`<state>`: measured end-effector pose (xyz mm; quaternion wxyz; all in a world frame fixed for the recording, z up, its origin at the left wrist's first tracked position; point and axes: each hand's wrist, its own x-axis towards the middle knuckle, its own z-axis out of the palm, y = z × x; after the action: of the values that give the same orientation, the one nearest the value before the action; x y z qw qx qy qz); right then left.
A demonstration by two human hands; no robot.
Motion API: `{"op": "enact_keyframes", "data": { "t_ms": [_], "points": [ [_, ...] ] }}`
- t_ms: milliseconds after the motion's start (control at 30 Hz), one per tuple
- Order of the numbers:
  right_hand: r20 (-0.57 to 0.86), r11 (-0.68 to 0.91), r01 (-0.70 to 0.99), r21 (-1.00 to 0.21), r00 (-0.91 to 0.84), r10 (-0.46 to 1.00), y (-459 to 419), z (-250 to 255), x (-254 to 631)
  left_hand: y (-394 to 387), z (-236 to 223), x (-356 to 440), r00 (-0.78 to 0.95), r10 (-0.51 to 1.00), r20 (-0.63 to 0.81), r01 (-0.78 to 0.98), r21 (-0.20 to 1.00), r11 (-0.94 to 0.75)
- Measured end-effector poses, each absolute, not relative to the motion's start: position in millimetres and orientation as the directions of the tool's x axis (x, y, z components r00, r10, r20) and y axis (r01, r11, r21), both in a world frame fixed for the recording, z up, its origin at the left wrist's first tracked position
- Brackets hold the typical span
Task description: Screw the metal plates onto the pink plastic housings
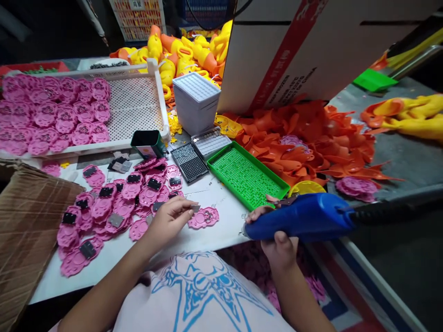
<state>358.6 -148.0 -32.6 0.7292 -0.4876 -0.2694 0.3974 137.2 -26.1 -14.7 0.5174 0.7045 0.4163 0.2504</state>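
My left hand (173, 216) pinches a small flat grey plate (195, 208) between thumb and fingers, at the left end of a single pink scalloped plastic piece (207, 217) lying on the white work surface. My right hand (283, 251) is wrapped round a blue electric screwdriver (301, 216). Its tip points left, just right of the pink piece and apart from it. A black cable (387, 212) runs from its back end. To the left lies a heap of pink pieces (119, 200), several with black or grey plates on them.
A green perforated tray (249, 177) and a black gridded tray (189, 162) lie ahead, near a grey bin (196, 103). Pink pieces fill part of a white crate (138, 101). Orange parts (304, 138) are piled right, below a big carton (277, 55). Cardboard (34, 230) stands left.
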Motion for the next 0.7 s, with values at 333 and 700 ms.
{"op": "enact_keyframes", "data": {
  "t_ms": [333, 700],
  "points": [
    [0.007, 0.191, -0.341, -0.920, 0.475, 0.880, -146, -37, 355, -22, -21, 147, 0.755, 0.639, -0.147, 0.427, 0.850, -0.308],
    [0.001, 0.200, -0.336, -0.920, 0.509, 0.861, -147, -33, 358, -7, -53, 186, 0.841, 0.515, -0.164, 0.433, 0.776, -0.459]
  ]
}}
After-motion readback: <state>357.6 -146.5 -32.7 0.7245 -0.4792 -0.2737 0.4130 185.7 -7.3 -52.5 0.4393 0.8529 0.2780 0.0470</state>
